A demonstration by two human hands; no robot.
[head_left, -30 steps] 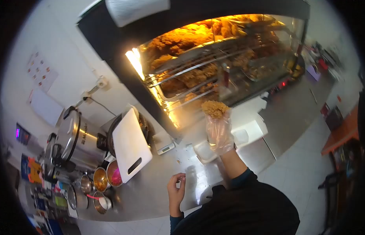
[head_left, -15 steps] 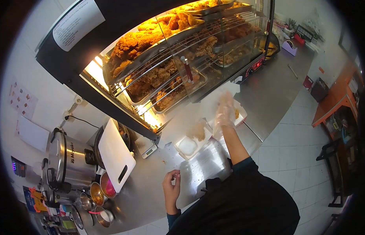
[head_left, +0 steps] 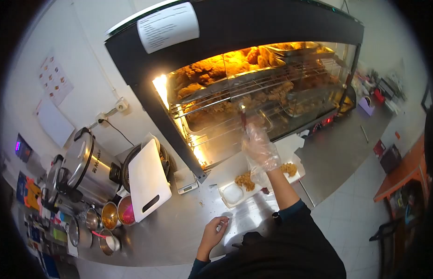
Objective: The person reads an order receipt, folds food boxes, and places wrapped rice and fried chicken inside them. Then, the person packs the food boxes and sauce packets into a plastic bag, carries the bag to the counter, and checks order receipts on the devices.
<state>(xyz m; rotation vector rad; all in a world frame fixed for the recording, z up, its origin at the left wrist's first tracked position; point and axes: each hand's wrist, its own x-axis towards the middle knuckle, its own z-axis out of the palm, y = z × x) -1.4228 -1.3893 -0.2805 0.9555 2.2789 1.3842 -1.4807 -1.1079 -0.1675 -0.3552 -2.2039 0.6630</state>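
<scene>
My right hand [head_left: 260,149], in a clear plastic glove, reaches up to the glass front of the heated cabinet. Its fingers are closed around the lower end of the dark red door handle [head_left: 243,118]. Below it on the counter lies an open white box [head_left: 224,201] with a round white portion [head_left: 233,193] and a piece of fried chicken [head_left: 245,182]. A second piece of fried chicken [head_left: 289,169] sits in another open box [head_left: 298,176], partly hidden by my wrist. My bare left hand [head_left: 214,233] hovers by the counter's near edge, fingers curled, with nothing visible in them.
The lit cabinet [head_left: 235,35] holds trays of fried chicken. Left of it stand a small scale [head_left: 186,186], a white cutting board [head_left: 149,179], a large steel cooker [head_left: 98,162] and several metal bowls [head_left: 109,215]. A purple tape dispenser [head_left: 366,106] is at the far right.
My right hand has moved from over the boxes up to the cabinet's handle, uncovering the chicken. The camera view has shifted. My left hand stays curled near the counter edge.
</scene>
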